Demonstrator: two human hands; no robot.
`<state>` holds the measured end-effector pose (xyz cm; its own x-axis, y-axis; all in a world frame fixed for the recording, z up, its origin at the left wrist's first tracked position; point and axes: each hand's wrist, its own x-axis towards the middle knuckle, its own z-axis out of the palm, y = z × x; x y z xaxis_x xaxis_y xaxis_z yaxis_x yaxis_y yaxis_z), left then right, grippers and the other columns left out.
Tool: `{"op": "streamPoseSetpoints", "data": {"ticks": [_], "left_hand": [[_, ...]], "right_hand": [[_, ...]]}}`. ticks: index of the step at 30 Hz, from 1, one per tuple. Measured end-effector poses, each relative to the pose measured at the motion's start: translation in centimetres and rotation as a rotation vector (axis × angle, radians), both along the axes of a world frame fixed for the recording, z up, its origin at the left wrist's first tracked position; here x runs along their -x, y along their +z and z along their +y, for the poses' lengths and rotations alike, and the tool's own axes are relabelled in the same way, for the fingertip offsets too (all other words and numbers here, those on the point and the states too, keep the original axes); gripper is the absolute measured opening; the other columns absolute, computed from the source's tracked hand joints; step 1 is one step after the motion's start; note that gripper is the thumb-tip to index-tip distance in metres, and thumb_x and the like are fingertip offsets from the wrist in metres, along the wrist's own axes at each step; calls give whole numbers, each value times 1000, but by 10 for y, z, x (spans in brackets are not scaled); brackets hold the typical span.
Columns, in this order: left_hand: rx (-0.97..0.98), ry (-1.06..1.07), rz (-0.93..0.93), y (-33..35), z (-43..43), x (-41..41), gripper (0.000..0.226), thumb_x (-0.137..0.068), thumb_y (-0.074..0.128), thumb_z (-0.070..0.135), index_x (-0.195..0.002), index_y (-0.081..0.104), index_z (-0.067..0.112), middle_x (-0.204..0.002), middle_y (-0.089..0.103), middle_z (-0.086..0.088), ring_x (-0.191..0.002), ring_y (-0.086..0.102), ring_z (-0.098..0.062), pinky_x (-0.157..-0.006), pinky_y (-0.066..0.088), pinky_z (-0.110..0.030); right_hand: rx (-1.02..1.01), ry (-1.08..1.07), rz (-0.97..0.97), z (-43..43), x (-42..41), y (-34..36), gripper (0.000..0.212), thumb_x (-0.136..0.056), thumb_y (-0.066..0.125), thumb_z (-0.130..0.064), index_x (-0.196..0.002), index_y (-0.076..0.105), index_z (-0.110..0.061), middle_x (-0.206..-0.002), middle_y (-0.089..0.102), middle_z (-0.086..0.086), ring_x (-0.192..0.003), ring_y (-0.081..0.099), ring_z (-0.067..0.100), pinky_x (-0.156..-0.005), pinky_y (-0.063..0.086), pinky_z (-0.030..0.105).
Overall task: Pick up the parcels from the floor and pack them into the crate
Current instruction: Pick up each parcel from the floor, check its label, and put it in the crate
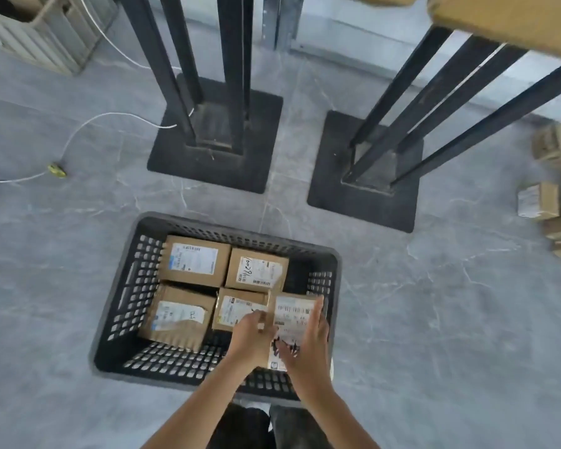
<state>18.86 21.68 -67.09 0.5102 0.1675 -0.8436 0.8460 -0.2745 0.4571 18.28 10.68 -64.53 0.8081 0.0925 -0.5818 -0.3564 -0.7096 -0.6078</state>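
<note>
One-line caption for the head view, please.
Left hand and right hand hold a labelled parcel in the black crate, beside four packed parcels.

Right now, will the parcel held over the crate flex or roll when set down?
Probably stiff: the parcel is a square-edged cardboard box. Likely light: left hand and right hand hold it by its sides alone. Flat faces, so it should not roll.
</note>
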Motion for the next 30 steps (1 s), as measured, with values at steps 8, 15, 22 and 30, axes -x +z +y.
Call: {"op": "streamPoseSetpoints", "data": {"ticks": [8, 15, 22, 30], "left_hand": [[12, -106, -143, -131, -15, -63, 25, -100, 38, 19, -116, 55, 10, -108, 62, -5, -85, 63, -16, -64, 48, -17], [35, -299, -341, -185, -13, -76, 42, -91, 43, -3, -131, 50, 10, -133, 51, -7, -120, 52, -20, -101, 44, -32], [-396, -1114, -304, -231, 12, -64, 87, -89, 58, 14, -150, -3, 28, -157, -18, -2, -145, -13, -24, -118, 3, -51], [-595, -1397, -169, -254, 35, -55, 77, -92, 35, 58, -142, -21, 39, -146, -42, 2, -139, -31, -22, -109, 3, -65]], "right_hand": [[405, 304, -117, 1, -51, -129, 107, -87, 61, -40, -145, -27, -22, -146, -42, 15, -141, -23, 32, -110, -1, 35], [714, 787, -95, -20, -59, -205, 116, -87, 65, -20, -133, -41, -11, -133, -54, 12, -133, -33, 32, -119, 1, 41], [773, 847, -418, -21, -67, -236, 112, -72, 76, -37, -151, 1, -11, -157, -12, 19, -145, -9, 38, -113, 12, 60], [1058, 1088, -287, 1, -77, -243, 100, -73, 77, -37, -149, 13, -27, -147, -20, 37, -136, -8, 58, -103, 10, 74]]}}
